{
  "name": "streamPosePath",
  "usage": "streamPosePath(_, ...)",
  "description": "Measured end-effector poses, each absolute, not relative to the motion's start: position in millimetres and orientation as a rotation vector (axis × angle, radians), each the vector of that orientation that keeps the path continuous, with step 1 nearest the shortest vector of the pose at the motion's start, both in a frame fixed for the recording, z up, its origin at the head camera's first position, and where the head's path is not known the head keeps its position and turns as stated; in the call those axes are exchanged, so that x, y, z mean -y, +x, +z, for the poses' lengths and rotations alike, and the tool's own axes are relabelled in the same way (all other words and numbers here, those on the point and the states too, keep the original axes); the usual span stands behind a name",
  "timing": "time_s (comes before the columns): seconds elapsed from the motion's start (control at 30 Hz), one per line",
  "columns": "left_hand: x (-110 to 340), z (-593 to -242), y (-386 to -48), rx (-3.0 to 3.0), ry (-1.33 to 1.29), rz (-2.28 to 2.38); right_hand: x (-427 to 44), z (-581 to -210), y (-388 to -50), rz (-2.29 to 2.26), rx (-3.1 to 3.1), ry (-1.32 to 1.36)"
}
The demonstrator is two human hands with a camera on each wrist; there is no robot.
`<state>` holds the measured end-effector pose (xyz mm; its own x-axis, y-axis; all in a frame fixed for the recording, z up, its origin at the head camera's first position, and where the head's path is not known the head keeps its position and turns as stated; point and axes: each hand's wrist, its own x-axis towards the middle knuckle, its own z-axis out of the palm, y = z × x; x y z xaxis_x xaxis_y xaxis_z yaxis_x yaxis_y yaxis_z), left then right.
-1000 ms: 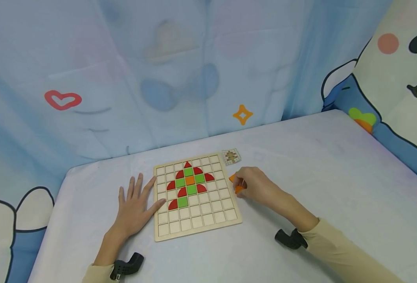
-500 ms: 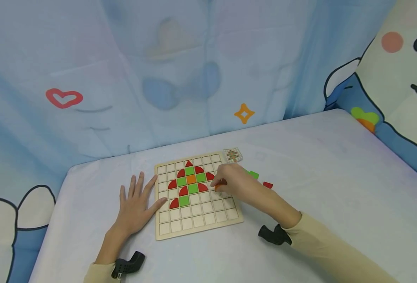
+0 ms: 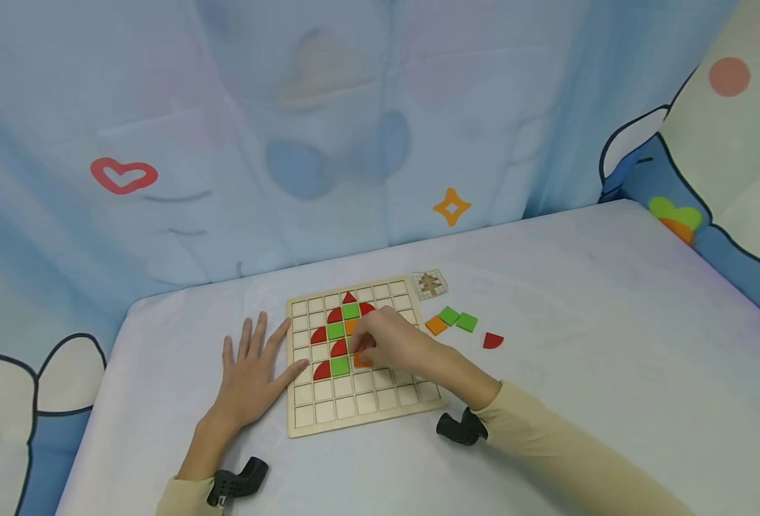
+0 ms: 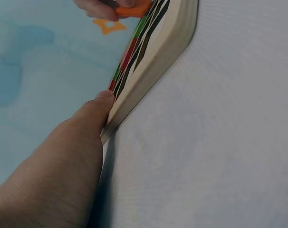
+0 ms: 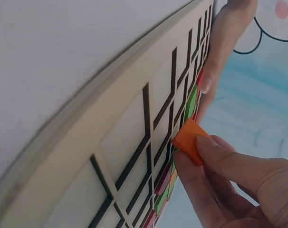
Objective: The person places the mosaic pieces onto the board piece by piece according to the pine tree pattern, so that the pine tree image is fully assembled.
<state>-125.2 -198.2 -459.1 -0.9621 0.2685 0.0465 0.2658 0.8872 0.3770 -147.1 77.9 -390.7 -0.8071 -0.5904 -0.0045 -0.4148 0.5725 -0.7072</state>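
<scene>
A wooden grid board lies on the table, bearing red quarter-circle tiles, a red triangle and green and orange square tiles. Between thumb and fingers my right hand pinches an orange square tile, tilted, at the board's middle beside a placed green tile. That hand covers several tiles on the board's right half. My left hand rests flat with spread fingers at the board's left side; its thumb touches the edge.
Right of the board lie a loose orange tile, two green tiles and a red quarter-circle tile. A small pattern card is at the board's far right corner. A blue printed curtain hangs behind the table.
My right hand has moved left from beside the board to over its middle, carrying the orange tile. The loose tiles at right have come into view. My left hand has stayed put.
</scene>
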Motion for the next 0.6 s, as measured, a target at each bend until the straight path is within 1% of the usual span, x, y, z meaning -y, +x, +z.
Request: streamPosePath(0.6,197.8,-459.0,-125.8,-3.045,0.422,0.588,-68.9,-395.4,-147.2,-0.947,-2.593,-0.874)
